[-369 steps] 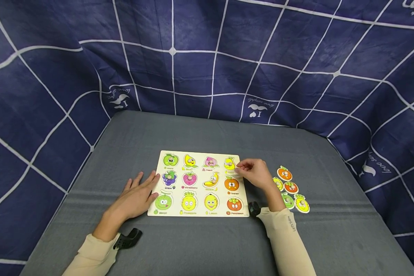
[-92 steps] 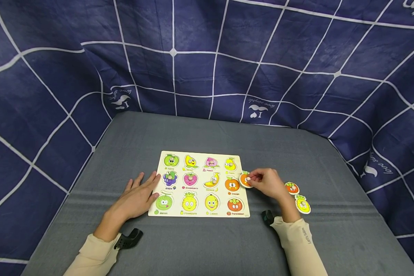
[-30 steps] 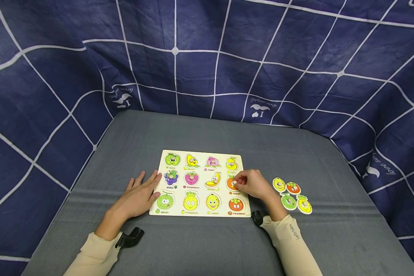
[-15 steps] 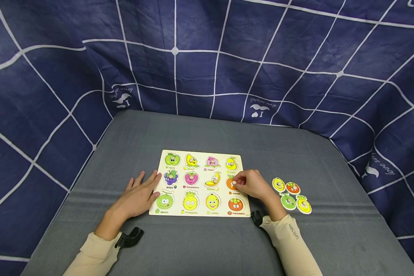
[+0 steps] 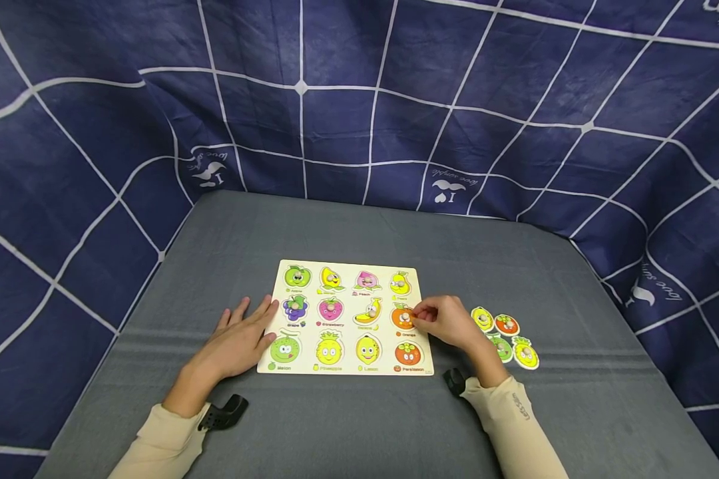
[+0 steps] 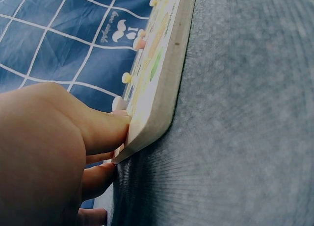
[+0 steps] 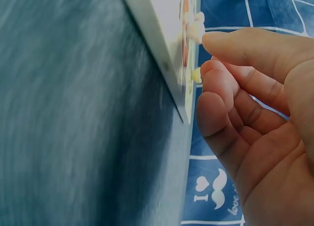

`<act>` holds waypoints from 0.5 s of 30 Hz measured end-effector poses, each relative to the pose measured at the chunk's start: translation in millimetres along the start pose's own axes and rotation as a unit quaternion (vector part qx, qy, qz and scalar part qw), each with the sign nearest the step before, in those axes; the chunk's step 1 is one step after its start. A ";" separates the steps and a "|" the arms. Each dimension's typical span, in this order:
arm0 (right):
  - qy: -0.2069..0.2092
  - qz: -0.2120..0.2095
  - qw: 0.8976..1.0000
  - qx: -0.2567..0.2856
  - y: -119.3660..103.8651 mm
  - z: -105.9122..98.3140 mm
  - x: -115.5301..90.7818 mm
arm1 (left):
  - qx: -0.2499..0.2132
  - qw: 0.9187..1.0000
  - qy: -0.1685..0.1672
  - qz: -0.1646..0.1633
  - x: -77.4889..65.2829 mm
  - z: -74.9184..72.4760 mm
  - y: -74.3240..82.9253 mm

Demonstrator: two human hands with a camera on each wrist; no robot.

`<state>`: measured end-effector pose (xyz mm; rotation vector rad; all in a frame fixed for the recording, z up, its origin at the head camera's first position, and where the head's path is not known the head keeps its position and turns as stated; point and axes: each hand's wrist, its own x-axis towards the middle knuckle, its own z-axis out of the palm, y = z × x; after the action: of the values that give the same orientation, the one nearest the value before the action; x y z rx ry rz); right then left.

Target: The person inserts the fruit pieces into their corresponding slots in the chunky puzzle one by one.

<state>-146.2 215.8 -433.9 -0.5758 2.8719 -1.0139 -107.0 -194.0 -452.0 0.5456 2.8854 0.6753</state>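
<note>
A fruit puzzle board (image 5: 347,369) lies on the grey table, with labelled fruit pictures in three rows. Knobbed pieces sit in its upper two rows, among them an orange piece (image 5: 401,317) at the right edge. My left hand (image 5: 230,346) rests flat, fingers spread, at the board's left edge; the left wrist view shows the thumb (image 6: 110,130) on the rim. My right hand (image 5: 446,322) hovers at the orange piece with loosely bent fingers. In the right wrist view, its thumb tip (image 7: 213,42) is close by a pale knob (image 7: 196,30), and nothing is held.
Several loose pieces lie right of the board: a lemon (image 5: 482,319), a persimmon (image 5: 506,324), a melon (image 5: 502,347) and a pineapple (image 5: 525,354). A blue checked cloth (image 5: 335,126) hangs around the table (image 5: 347,229) at the back and sides.
My right hand placed the orange piece, earlier among the loose ones, in the board's right column. Its fingers have just come off the knob, slightly rightward. The left hand stayed put.
</note>
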 end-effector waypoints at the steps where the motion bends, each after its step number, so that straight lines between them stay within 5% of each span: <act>1: 0.001 0.001 1.000 0.000 0.8 -1.0 -1.5 | 0.000 1.000 0.000 -0.001 0.0 0.1 -0.1; 15: 0.060 0.031 0.998 0.011 20.6 -18.6 -29.8 | 0.003 1.000 0.001 0.001 -0.2 1.0 -1.1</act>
<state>-128.2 252.4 -434.4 -0.4370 2.9563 -1.1057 -106.9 -194.5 -453.4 0.5481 2.8895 0.6686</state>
